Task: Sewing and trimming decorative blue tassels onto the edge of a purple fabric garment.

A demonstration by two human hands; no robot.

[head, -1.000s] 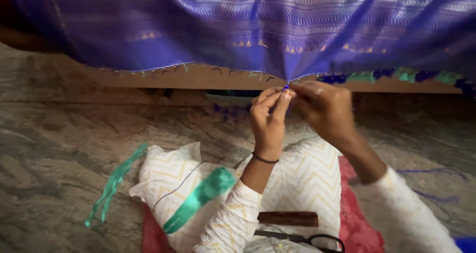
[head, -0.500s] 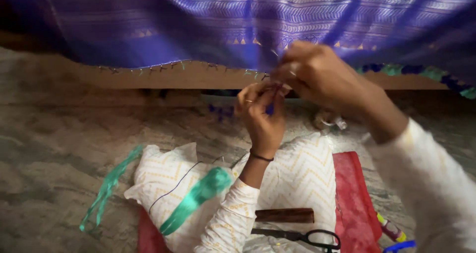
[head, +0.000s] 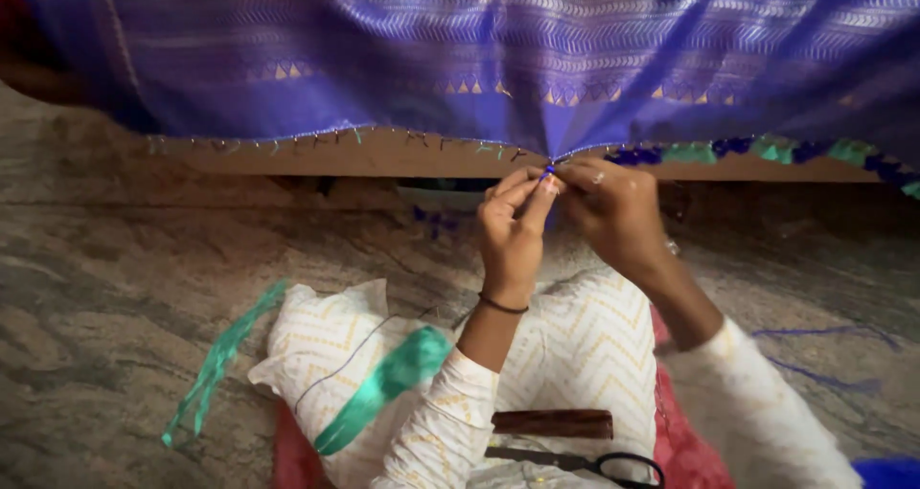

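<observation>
Pinching blue thread (head: 547, 173) at hem of purple fabric (head: 537, 58) with both hands, left hand (head: 513, 230) and right hand (head: 613, 211) closing fingertips together on it. Hanging over wooden edge (head: 383, 154). Lying on lap: scissors (head: 585, 463), brown stick (head: 553, 423), green ribbon (head: 383, 384).

The setting is a home textile workspace at floor level. Indicators: a purple woven cloth (head: 498, 58) hangs over a wooden edge (head: 383, 156) above a mottled stone floor (head: 105, 288). Green ribbon (head: 216, 360), black-handled scissors (head: 585, 463) and loose blue threads (head: 815, 355) lie on or near the worker's lap.
</observation>
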